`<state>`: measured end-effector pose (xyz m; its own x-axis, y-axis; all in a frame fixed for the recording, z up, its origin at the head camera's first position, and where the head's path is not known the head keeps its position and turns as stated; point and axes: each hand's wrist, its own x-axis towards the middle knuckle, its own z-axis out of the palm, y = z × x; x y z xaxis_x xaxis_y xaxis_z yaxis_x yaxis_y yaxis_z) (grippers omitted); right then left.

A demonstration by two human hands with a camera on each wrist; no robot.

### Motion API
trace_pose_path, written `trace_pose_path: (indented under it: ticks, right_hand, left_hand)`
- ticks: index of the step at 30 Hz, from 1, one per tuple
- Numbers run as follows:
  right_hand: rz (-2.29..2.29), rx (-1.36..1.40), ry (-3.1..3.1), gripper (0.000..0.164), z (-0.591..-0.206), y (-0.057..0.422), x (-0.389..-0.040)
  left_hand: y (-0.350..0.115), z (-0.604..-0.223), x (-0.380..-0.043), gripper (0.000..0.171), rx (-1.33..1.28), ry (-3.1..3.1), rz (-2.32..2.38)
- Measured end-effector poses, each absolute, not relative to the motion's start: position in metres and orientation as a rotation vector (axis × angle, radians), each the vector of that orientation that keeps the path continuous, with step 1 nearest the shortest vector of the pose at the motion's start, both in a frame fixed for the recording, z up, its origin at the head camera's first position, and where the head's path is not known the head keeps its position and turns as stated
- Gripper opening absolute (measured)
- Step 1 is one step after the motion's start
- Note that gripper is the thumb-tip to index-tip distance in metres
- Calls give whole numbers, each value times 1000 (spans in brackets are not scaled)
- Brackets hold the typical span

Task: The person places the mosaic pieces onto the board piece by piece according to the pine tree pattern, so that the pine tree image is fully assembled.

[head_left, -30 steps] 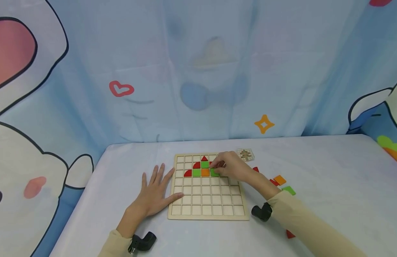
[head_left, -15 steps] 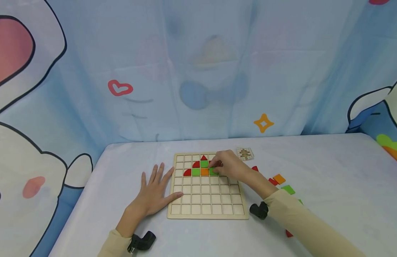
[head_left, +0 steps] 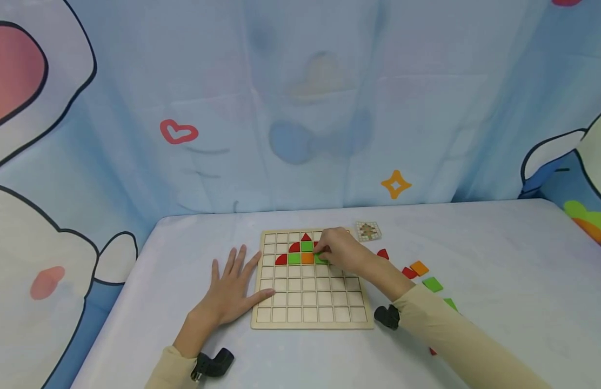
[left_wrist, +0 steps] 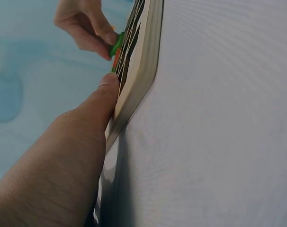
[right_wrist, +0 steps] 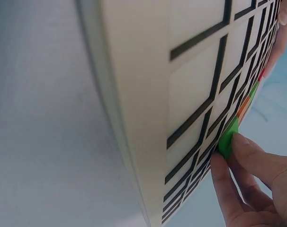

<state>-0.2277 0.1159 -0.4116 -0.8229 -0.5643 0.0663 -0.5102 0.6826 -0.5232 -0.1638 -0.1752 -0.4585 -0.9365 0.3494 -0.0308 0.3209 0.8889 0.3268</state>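
Note:
My right hand is over the upper right of the wooden grid board, pinching a green square tile between thumb and fingers. In the right wrist view that tile is tilted at the surface of the grid. Left of it in the same row lie an orange square tile, a green square and a red quarter-round tile. Above them are another green square, a red quarter-round and a red triangle. My left hand lies spread at the board's left edge, thumb on the rim.
Behind the board's right corner lies a small pattern card. Loose tiles are scattered to the right: red, orange and green ones, partly near the right sleeve. A printed blue curtain hangs behind the table.
The view has shifted slightly. My right hand stays at the same cells, its fingers moving only a little on the green tile. The left hand keeps its place.

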Motion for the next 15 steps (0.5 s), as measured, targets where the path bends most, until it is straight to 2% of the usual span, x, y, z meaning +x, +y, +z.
trace_pose_path:
  ticks: [15]
  right_hand:
    - [-738, -990, 2785, 15, -410, 117, -226]
  left_hand:
    - [-177, -459, -165, 93, 510, 2924, 494]
